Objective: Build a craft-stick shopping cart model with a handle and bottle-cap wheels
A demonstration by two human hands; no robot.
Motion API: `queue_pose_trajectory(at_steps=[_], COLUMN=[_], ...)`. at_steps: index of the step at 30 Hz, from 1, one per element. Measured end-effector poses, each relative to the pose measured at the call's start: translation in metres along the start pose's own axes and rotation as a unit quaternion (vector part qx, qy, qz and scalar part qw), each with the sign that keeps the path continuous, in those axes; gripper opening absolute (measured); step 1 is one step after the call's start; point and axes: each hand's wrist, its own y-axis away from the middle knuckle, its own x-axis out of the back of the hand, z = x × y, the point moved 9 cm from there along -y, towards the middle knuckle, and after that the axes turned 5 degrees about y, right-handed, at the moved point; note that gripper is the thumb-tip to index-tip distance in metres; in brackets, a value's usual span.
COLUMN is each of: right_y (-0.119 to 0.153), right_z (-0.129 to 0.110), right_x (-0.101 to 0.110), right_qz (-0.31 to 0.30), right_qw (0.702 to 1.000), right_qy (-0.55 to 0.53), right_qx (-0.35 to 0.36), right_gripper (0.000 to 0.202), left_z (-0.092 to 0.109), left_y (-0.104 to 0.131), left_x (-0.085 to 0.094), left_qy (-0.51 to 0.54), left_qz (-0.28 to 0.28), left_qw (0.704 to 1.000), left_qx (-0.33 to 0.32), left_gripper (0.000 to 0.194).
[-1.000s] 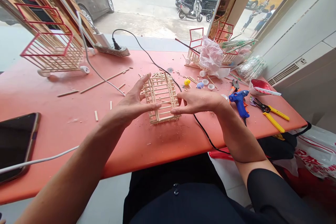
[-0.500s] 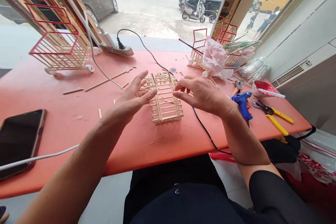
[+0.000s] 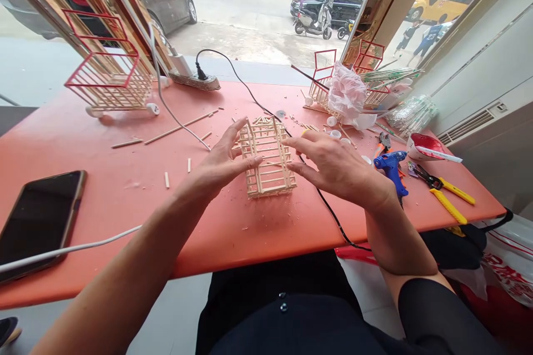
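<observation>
A small frame (image 3: pixel 272 171) of pale wooden sticks, built like a cart basket with ladder-like bars, rests on the orange-red table. My left hand (image 3: pixel 227 158) is at its left side, fingers and thumb spread, the thumb tip over the left bar; whether it touches is unclear. On the other side my right hand (image 3: pixel 333 163) has its index finger and thumb apart, their tips close to the right edge of the frame. No object shows between the fingers of either hand. Short cut sticks (image 3: pixel 263 120) lie at the far end of the frame.
At left stand a red-rimmed stick cart (image 3: pixel 110 83) and a phone (image 3: pixel 44 211). Right of my hand lie a blue glue gun (image 3: pixel 391 169), yellow-handled pliers (image 3: pixel 447 191) and a red-stained cup (image 3: pixel 420 147). A power strip (image 3: pixel 195 81) and a black cable (image 3: pixel 328 208) cross the table.
My right hand's fingers have spread wider apart, and its index finger is straighter. My left hand stays spread beside the stick frame. The whole view has shifted slightly.
</observation>
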Motion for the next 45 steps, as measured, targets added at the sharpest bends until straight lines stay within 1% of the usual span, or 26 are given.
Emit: queue_pose_trajectory(at_steps=[3,7,11,17,22,24,29,31,35,38,41,43,45], right_y=[-0.001,0.0,0.003,0.006,0.007,0.006,0.007,0.009,0.01,0.007,0.0,-0.008,-0.017], right_z=[-0.004,-0.004,0.0,-0.001,-0.004,-0.005,-0.005,-0.005,-0.004,-0.004,-0.008,-0.01,-0.008], right_x=[-0.002,-0.011,-0.019,-0.028,-0.027,-0.026,-0.029,-0.03,-0.033,-0.03,-0.023,-0.013,0.001], right_qz=[0.0,-0.018,-0.021,-0.015,0.0,-0.005,-0.018,-0.016,-0.017,0.001,0.03,0.069,0.126], right_qw=[1.0,0.998,0.996,0.996,0.996,0.996,0.996,0.997,0.998,0.997,0.997,0.997,0.992], right_qy=[0.021,0.062,0.08,0.088,0.087,0.087,0.085,0.077,0.058,0.069,0.067,0.044,0.014], right_qx=[-0.001,-0.012,-0.022,-0.021,-0.012,-0.013,-0.023,-0.023,-0.029,-0.037,-0.029,-0.008,0.007], right_gripper=[0.054,0.061,0.063,0.062,0.062,0.062,0.064,0.064,0.068,0.07,0.065,0.06,0.054], left_z=[0.001,0.002,0.002,0.003,0.003,0.003,0.001,0.0,-0.002,-0.001,0.0,0.001,0.003], left_y=[0.001,0.001,0.001,0.001,0.002,0.002,0.001,0.0,-0.001,0.0,0.001,0.002,0.002], left_x=[0.0,0.0,0.001,-0.001,-0.001,-0.001,0.0,0.002,0.003,0.002,0.0,-0.002,-0.003], left_qy=[0.008,0.003,0.002,0.011,0.008,0.007,-0.003,-0.007,-0.008,0.004,0.012,0.014,0.013], left_qz=[0.003,0.007,0.023,0.011,0.02,0.022,0.025,0.029,0.04,0.041,0.037,0.031,0.026], left_qw=[1.0,1.0,1.0,1.0,1.0,1.0,1.0,1.0,0.999,0.999,0.999,0.999,1.0], left_qx=[-0.001,0.0,0.007,0.006,0.007,0.006,-0.003,-0.003,0.004,0.005,0.008,0.01,0.005], left_gripper=[0.113,0.112,0.112,0.115,0.111,0.109,0.111,0.114,0.126,0.126,0.124,0.123,0.122])
